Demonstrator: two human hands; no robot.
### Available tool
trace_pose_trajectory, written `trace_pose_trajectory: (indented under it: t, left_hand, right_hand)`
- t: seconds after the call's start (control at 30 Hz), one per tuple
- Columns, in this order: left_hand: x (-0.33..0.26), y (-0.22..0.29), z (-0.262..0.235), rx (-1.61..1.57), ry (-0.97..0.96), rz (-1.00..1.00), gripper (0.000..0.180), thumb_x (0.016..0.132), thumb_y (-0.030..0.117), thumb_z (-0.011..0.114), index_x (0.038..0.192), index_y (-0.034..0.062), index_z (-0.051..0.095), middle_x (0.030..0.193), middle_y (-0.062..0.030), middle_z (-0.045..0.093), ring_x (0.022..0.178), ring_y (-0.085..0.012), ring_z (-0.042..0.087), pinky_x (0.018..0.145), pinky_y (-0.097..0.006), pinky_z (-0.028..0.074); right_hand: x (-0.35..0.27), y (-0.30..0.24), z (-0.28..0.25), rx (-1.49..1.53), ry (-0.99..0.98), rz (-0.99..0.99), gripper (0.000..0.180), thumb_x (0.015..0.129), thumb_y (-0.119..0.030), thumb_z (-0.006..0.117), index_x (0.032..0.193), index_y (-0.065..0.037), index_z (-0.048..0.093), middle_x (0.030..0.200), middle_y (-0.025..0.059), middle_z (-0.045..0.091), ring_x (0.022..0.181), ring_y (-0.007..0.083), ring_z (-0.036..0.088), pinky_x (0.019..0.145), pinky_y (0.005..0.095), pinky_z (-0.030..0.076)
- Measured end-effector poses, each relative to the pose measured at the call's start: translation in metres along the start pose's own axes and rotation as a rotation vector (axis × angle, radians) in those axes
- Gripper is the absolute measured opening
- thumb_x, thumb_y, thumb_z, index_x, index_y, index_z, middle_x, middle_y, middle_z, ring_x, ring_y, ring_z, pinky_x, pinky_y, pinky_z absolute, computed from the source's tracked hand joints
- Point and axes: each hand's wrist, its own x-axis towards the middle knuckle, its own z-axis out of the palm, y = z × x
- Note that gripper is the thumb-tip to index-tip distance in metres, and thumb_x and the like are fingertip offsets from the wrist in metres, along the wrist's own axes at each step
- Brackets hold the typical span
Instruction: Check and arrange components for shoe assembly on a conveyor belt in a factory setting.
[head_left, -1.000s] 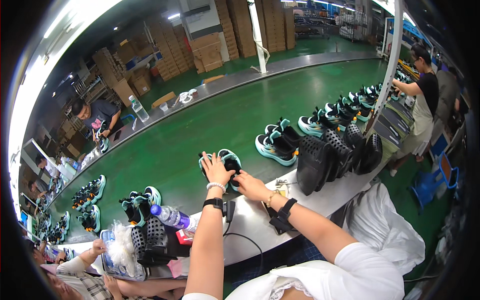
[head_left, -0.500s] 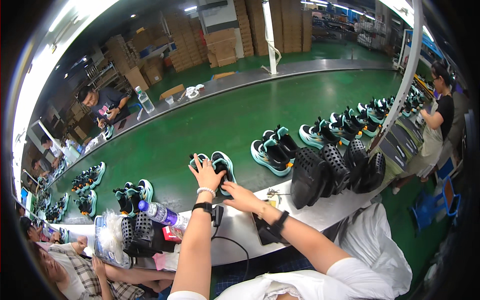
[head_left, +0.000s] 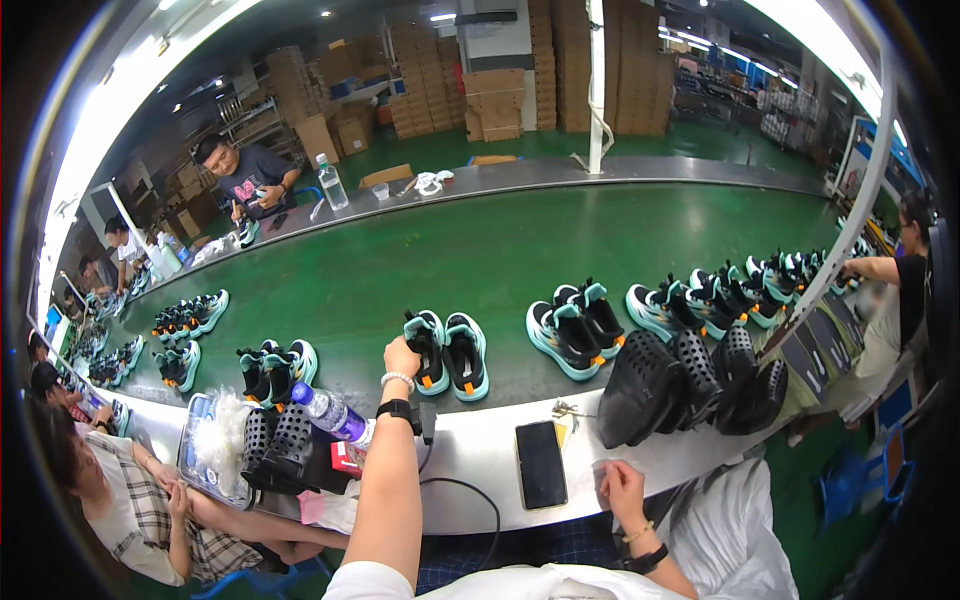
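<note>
A pair of black, white and mint sneakers stands on the green belt in front of me: the left sneaker (head_left: 427, 352) and the right sneaker (head_left: 465, 358), side by side with orange heel tabs facing me. At the left sneaker's outer side is my left hand (head_left: 402, 358), touching it with the fingers curled in; the fingertips are hidden. My right hand (head_left: 624, 492) is over the metal ledge, fingers loosely curled and nothing seen in them. Beside it lies a dark phone (head_left: 541, 464), with a bunch of keys (head_left: 568, 408) above it.
Black perforated shoe forms (head_left: 645, 390) stand at right, others (head_left: 276, 448) at left near a purple-capped bottle (head_left: 330, 412) and a plastic basket (head_left: 216, 455). More sneakers (head_left: 575, 330) line the belt. A black cable (head_left: 470, 483) crosses the ledge. Co-workers sit left and stand right.
My right hand has drawn back from the sneakers to the near ledge, uncovering the phone. The left hand has gone from spread over the sneakers to curled at their left side. The view has shifted.
</note>
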Motion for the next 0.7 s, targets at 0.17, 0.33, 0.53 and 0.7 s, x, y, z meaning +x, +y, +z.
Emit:
trace_pose_trajectory:
  t: [0.17, 0.33, 0.53, 0.7]
  left_hand:
    - [-0.008, 0.005, 0.011, -0.014, 0.085, -0.021, 0.021, 0.073, 0.003, 0.066, 0.094, -0.0002, 0.069, 0.098, -0.0242, 0.067, 0.097, -0.0420, 0.064, 0.088, -0.047, 0.051]
    - [-0.016, -0.007, -0.007, -0.321, 0.130, -0.071, 0.065, 0.072, 0.017, 0.076, 0.131, 0.0003, 0.052, 0.119, -0.0235, 0.061, 0.114, -0.0406, 0.057, 0.100, -0.043, 0.045]
    - [-0.155, 0.070, -0.030, -0.636, 0.337, 0.408, 0.021, 0.098, 0.015, 0.051, 0.104, -0.0007, 0.063, 0.105, -0.0106, 0.062, 0.097, -0.0189, 0.058, 0.085, -0.031, 0.046]
    - [-0.289, 0.034, -0.108, -0.478, -0.929, 0.210, 0.025, 0.096, 0.019, 0.057, 0.083, -0.0015, 0.066, 0.075, -0.0048, 0.068, 0.069, -0.0112, 0.061, 0.067, -0.027, 0.050]
  right_hand:
    - [-0.003, 0.010, 0.005, -0.033, 0.192, -0.089, 0.019, 0.093, -0.013, 0.061, 0.085, 0.003, 0.066, 0.055, 0.0037, 0.058, 0.050, 0.0073, 0.054, 0.048, 0.0247, 0.041]
    - [-0.003, 0.006, 0.005, -0.149, 0.184, -0.213, 0.016, 0.091, -0.012, 0.061, 0.083, 0.002, 0.064, 0.058, 0.0148, 0.058, 0.050, 0.0203, 0.058, 0.050, 0.0315, 0.043]
    - [-0.005, 0.005, -0.004, -0.215, 0.282, -0.282, 0.017, 0.093, -0.013, 0.058, 0.083, 0.001, 0.063, 0.063, 0.0199, 0.056, 0.054, 0.0328, 0.058, 0.052, 0.0359, 0.042]
    - [-0.010, 0.000, 0.001, -0.222, 0.265, -0.354, 0.020, 0.094, -0.014, 0.057, 0.081, 0.001, 0.062, 0.062, 0.0200, 0.054, 0.051, 0.0316, 0.054, 0.051, 0.0352, 0.041]
